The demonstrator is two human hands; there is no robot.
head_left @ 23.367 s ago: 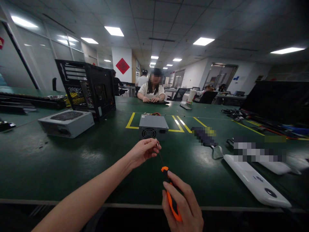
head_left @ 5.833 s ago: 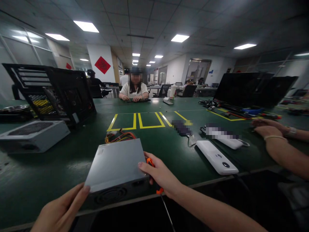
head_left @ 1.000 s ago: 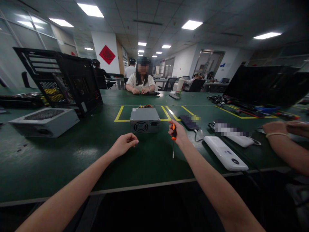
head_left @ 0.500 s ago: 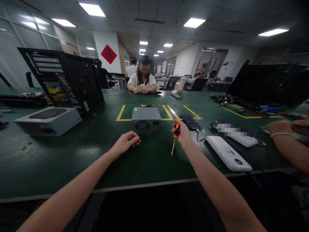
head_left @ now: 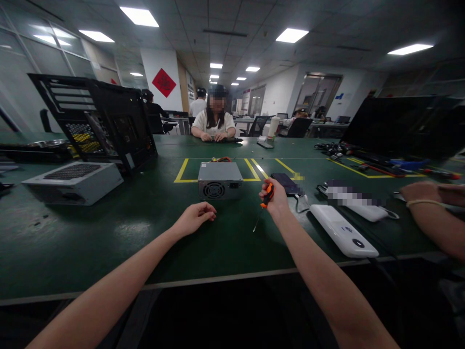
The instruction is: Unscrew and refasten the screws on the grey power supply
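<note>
My right hand [head_left: 276,198] is closed around the handle of an orange and black screwdriver [head_left: 268,195]. Its thin metal shaft points down and slightly left, with the tip over the green table. On the other side, my left hand [head_left: 194,217] rests at the table surface, fingers loosely bent and nothing visible in them. Just beyond that hand sits a grey metal power supply unit [head_left: 220,180], its fan grille and socket facing me. Neither hand appears to touch the unit.
At the left stand another power supply [head_left: 74,182] and a black computer case [head_left: 98,121]. To the right lie a dark phone [head_left: 286,183], a white power bank [head_left: 343,230] and a co-worker's hand [head_left: 421,194]. Across the green table [head_left: 119,252] sits another person [head_left: 214,121].
My left hand has shifted slightly right and its fingers have loosened. The screwdriver has tilted a little more, its tip moving left. The power supply unit has stayed in place.
</note>
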